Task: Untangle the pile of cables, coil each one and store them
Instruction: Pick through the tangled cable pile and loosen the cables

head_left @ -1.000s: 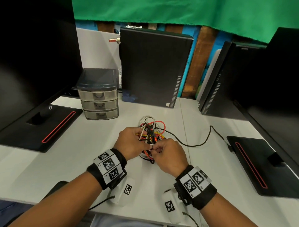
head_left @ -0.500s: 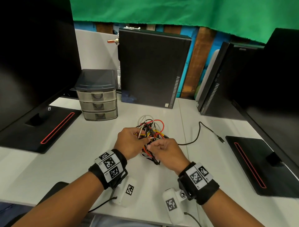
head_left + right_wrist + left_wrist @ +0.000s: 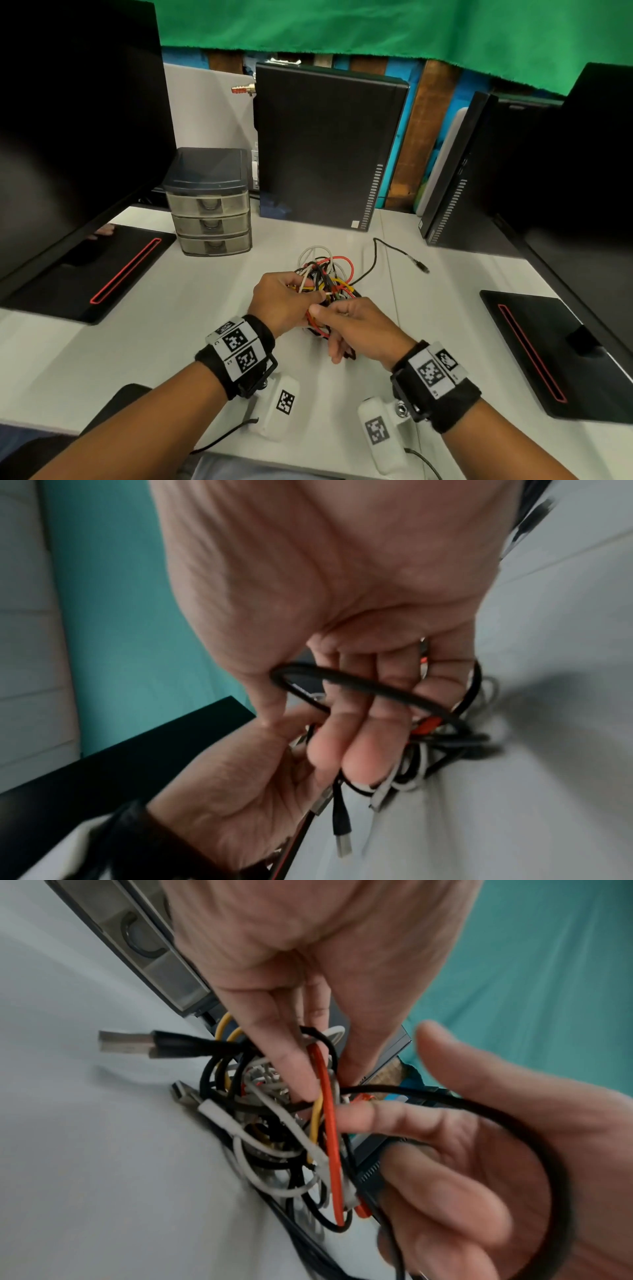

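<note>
While both hands (image 3: 284, 301) (image 3: 356, 329) pinch strands, one cable tangle (image 3: 325, 274), one three-drawer organizer (image 3: 210, 202)

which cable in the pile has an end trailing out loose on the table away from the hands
The black cable: it runs out of the tangle to the right and back, its plug lying alone on the table. The red, yellow and white cables stay bunched in the pile.

Both my hands sit mid-tabletop (image 3: 102, 342) on the cable pile (image 3: 325, 277): left hand (image 3: 284, 301) has its grip closed in the tangle, right hand (image 3: 356, 329) pinches strands at its near side. A black cable (image 3: 383, 255) trails toward the right edge. Drawer unit (image 3: 209, 202) stands near the far edge, left.
</note>
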Tool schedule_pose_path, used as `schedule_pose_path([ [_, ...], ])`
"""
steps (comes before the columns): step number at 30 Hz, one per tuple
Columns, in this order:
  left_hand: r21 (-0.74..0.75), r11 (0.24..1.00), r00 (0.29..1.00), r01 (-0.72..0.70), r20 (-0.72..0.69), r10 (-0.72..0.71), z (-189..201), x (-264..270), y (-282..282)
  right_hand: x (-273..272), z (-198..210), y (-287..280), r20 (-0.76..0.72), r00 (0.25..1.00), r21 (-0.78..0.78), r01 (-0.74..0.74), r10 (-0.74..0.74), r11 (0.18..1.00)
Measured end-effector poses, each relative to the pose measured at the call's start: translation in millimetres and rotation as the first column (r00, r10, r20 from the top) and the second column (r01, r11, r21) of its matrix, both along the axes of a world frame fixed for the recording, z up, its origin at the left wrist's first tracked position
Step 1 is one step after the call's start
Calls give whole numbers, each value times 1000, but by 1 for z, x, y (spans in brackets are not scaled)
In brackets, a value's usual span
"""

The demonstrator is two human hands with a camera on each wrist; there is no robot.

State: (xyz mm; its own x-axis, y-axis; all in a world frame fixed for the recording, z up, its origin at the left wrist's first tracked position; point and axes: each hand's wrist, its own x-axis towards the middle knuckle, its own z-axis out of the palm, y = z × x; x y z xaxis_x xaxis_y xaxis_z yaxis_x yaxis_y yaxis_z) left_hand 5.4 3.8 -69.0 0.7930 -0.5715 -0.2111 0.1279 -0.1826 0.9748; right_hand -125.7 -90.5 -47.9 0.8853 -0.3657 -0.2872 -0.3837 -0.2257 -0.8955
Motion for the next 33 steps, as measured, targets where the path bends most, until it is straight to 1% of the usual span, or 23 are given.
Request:
schedule_pose_path([
  [3, 3, 1000, 1000, 0, -11, 0, -1, 0, 0, 9, -4, 1, 46, 998, 25, 40, -41, 999],
  [5, 15, 1000, 1000, -9, 0, 9, 0, 1, 0, 4, -3, 3, 83, 996, -29, 29, -27, 999],
  [6, 23, 999, 1000, -22, 5, 21, 1, 3, 0, -2, 0, 5, 101, 994, -74, -27, 35, 997],
  [7, 33, 999, 999, -39, 12, 38, 1, 6, 0, -9, 4, 9, 111, 983, -117, -131, 144, 984],
  [8, 41, 998, 998, -55, 19, 54, 1, 8, 0, -19, 8, 15, 105, 955, -148, -261, 278, 954],
  [9, 41, 997, 997, -71, 22, 70, 1, 11, 0, -29, 14, 21, 72, 912, -154, -389, 403, 908],
  [10, 39, 996, 997, -81, 19, 81, 1, 12, 0, -37, 18, 25, 30, 872, -132, -480, 488, 867],
  [11, 37, 996, 997, -82, 16, 82, 0, 13, 0, -41, 19, 27, 0, 853, -96, -520, 523, 849],
  [12, 38, 996, 997, -76, 14, 76, 0, 13, 0, -42, 21, 28, -8, 857, -60, -515, 516, 855],
  [13, 35, 997, 998, -66, 11, 65, 1, 12, -1, -38, 21, 27, -8, 887, -29, -461, 461, 887],
  [15, 32, 999, 1000, -29, -8, 30, 2, 9, 0, -23, 18, 20, -41, 973, 3, -229, 229, 973],
  [16, 32, 999, 1000, -6, -19, 6, 3, 8, 1, -15, 16, 15, -73, 991, 5, -113, 113, 994],
  [17, 32, 999, 999, 19, -27, -18, 3, 7, 1, -7, 16, 11, -108, 993, -5, -41, 41, 999],
  [19, 45, 998, 998, 55, -24, -54, 3, 5, 2, 4, 12, 10, -168, 986, -23, -22, 18, 999],
  [21, 60, 996, 997, 71, -3, -71, 1, 5, 1, 11, 2, 14, -179, 984, -47, -9, 0, 999],
  [25, 83, 993, 994, 84, 60, -90, -4, 7, 0, 11, -14, 18, -32, 999, -166, 13, -18, 986],
  [26, 91, 993, 994, 78, 67, -84, -5, 9, 1, 6, -14, 19, 4, 999, -200, -30, 32, 979],
  [27, 101, 993, 995, 67, 72, -74, -5, 12, 1, -2, -12, 22, 26, 991, -229, -125, 134, 966],
  [28, 103, 993, 995, 59, 74, -67, -4, 15, 2, -12, -7, 28, 17, 960, -245, -268, 281, 932],
  [30, 94, 994, 997, 47, 55, -52, -4, 20, 2, -34, 3, 42, -88, 821, -210, -569, 565, 795],
  [31, 89, 995, 998, 46, 45, -50, -4, 21, 3, -43, 5, 46, -138, 766, -171, -643, 628, 747],
  [32, 80, 996, 998, 47, 35, -50, -5, 21, 2, -47, 5, 47, -164, 759, -139, -650, 630, 747],
  [33, 73, 996, 998, 51, 25, -53, -5, 20, 2, -48, 5, 47, -168, 789, -116, -611, 591, 783],
])
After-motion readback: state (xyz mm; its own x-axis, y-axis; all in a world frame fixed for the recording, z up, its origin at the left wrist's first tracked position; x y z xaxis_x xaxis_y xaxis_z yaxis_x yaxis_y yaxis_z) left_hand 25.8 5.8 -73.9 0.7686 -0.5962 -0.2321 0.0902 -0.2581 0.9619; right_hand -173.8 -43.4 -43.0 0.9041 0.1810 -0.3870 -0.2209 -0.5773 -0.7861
